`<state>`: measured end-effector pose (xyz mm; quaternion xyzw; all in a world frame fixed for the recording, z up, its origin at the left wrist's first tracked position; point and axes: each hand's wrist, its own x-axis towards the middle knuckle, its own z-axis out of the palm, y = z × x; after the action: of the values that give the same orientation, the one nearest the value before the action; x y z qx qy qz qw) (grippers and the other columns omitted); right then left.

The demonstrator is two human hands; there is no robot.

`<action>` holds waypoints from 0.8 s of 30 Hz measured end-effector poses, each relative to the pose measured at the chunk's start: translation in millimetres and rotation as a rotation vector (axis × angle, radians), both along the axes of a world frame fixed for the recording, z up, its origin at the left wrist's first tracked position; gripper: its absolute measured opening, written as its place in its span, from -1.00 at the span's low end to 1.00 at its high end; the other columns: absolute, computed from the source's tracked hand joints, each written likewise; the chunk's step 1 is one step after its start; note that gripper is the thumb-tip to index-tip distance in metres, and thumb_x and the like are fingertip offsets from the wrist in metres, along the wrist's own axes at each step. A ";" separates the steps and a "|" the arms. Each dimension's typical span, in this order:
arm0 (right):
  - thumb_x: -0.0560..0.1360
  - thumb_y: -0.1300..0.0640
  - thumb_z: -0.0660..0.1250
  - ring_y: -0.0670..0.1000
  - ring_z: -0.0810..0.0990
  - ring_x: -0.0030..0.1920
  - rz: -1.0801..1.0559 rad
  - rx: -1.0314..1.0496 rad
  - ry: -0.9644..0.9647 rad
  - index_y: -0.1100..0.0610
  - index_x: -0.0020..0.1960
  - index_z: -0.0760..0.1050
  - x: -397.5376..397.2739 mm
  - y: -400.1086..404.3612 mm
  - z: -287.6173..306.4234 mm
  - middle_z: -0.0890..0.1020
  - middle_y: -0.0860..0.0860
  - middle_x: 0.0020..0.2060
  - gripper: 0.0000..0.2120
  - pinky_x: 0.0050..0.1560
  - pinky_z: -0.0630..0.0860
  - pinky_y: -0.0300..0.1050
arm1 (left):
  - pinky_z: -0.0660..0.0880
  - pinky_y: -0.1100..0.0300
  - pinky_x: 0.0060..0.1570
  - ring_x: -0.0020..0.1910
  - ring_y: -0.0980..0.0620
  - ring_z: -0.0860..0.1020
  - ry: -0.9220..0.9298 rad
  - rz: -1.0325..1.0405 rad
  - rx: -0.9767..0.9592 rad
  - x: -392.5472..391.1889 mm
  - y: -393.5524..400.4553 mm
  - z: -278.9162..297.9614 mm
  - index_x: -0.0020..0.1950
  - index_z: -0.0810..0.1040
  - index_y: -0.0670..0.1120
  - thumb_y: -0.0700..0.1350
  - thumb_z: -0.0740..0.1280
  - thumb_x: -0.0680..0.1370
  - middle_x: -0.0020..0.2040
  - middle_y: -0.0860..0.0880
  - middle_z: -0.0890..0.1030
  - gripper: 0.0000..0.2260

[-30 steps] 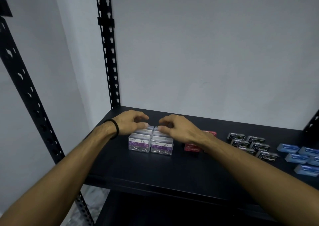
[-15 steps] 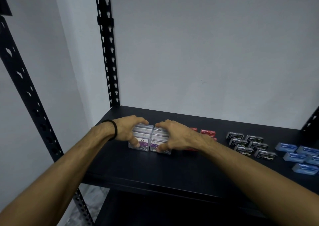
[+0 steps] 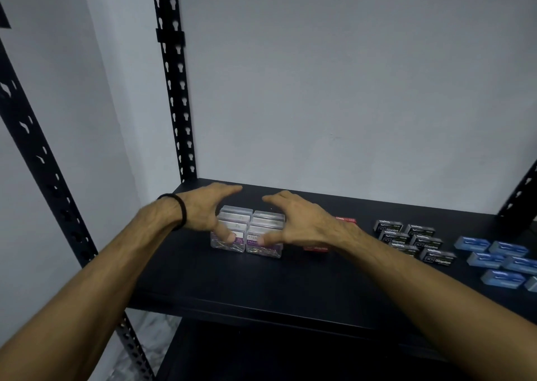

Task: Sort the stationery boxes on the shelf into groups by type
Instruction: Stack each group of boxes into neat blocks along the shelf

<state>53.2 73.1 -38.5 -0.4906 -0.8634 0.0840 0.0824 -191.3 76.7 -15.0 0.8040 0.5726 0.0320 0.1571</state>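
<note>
A black shelf (image 3: 261, 281) is carrying clear paper clip boxes (image 3: 250, 235) toward its left end, red boxes (image 3: 345, 220) beside them, then black staple boxes (image 3: 412, 239), and blue boxes (image 3: 499, 257) at the right edge.

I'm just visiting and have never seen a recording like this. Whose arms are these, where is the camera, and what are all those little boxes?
There is no machine here: these are a person's two bare arms, filmed by a camera worn on their head that looks forward and down. The left hand and the right hand reach around a block of clear paper clip boxes on a black shelf, fingers spread, thumbs touching the front boxes. Neither hand lifts anything. To the right lie red boxes, partly hidden by the right arm, then black staple boxes, then blue boxes. Each kind already lies in its own group.
</note>
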 end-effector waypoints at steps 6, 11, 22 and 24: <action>0.51 -0.27 0.26 -0.09 0.45 0.09 -0.094 0.125 0.180 -0.01 0.36 0.45 41.3 -12.0 17.4 0.47 -0.04 0.28 -0.48 0.15 0.47 -0.01 | 0.42 0.20 0.08 0.14 0.06 0.49 -0.274 -0.001 0.339 44.3 -14.3 17.2 0.45 0.28 0.15 0.21 0.43 0.42 0.33 -0.02 0.44 -0.35; 0.54 -0.06 0.28 -0.07 0.49 -0.03 -0.204 0.187 0.114 0.02 0.21 0.54 77.0 -26.7 23.6 0.53 -0.04 0.13 -0.71 0.00 0.49 -0.07 | 0.43 0.29 -0.04 -0.05 0.17 0.52 -0.323 -0.129 0.356 104.5 -32.4 11.5 0.26 0.52 0.04 0.03 0.40 0.50 0.13 0.02 0.59 -0.66; 0.51 0.09 0.37 -0.12 0.56 -0.18 -0.240 -0.008 -0.020 -0.04 -0.11 0.54 132.7 -51.8 -1.0 0.57 -0.16 -0.20 -0.96 -0.24 0.47 -0.18 | 0.53 0.06 0.09 0.06 -0.04 0.59 -0.022 -0.057 0.303 180.3 -40.4 -25.3 0.16 0.59 0.00 -0.07 0.39 0.51 0.11 -0.02 0.63 -0.77; 0.50 0.14 0.36 -0.08 0.59 -0.17 -0.237 -0.001 -0.001 0.02 -0.10 0.57 134.2 -51.0 -6.0 0.61 -0.11 -0.19 -0.96 -0.15 0.56 -0.10 | 0.54 0.06 0.07 0.05 -0.05 0.59 0.030 -0.057 0.302 184.8 -39.0 -29.0 0.17 0.58 0.01 -0.08 0.38 0.51 0.10 -0.03 0.62 -0.77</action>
<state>187.4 22.2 -44.5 -0.5894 -0.7993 0.0737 0.0910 -6.5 37.7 -44.0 0.8348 0.5405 0.1011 0.0265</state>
